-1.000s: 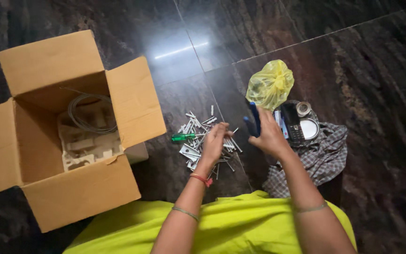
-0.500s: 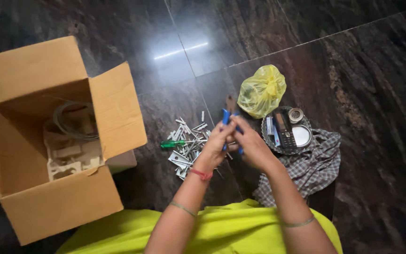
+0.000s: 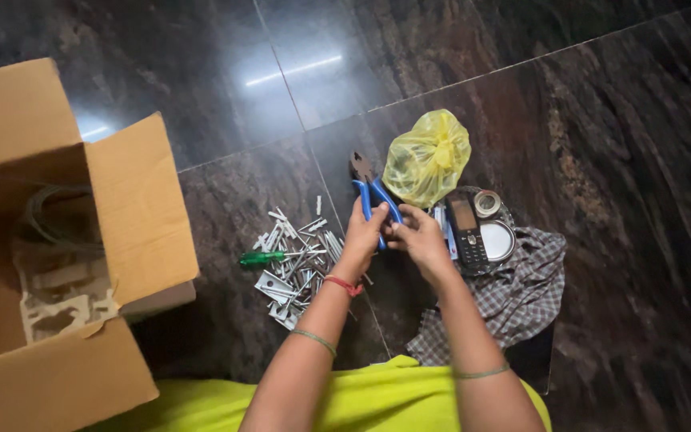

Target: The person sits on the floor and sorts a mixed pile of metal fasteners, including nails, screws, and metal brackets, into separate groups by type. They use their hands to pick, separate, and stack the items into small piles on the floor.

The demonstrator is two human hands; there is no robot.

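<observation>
Both the left hand (image 3: 364, 232) and the right hand (image 3: 419, 238) are closed around the blue rubbery handles of the pliers (image 3: 371, 194), whose dark steel head points away from the person. The tool looks stiff, fairly heavy and best gripped by those cushioned handles. Left of the hands, hard metal screws and brackets (image 3: 296, 260) lie with a green-handled screwdriver (image 3: 261, 258); beyond the right hand sits a soft, crinkly yellow plastic bag (image 3: 427, 157).

box (image 3: 57, 240): far left of frame
screws (image 3: 297, 252): centre, right of box
pliers (image 3: 371, 192): between both hands, centre
bag (image 3: 425, 158): above plate (image 3: 499, 240) (phone (image 3: 465, 232) on it)
</observation>
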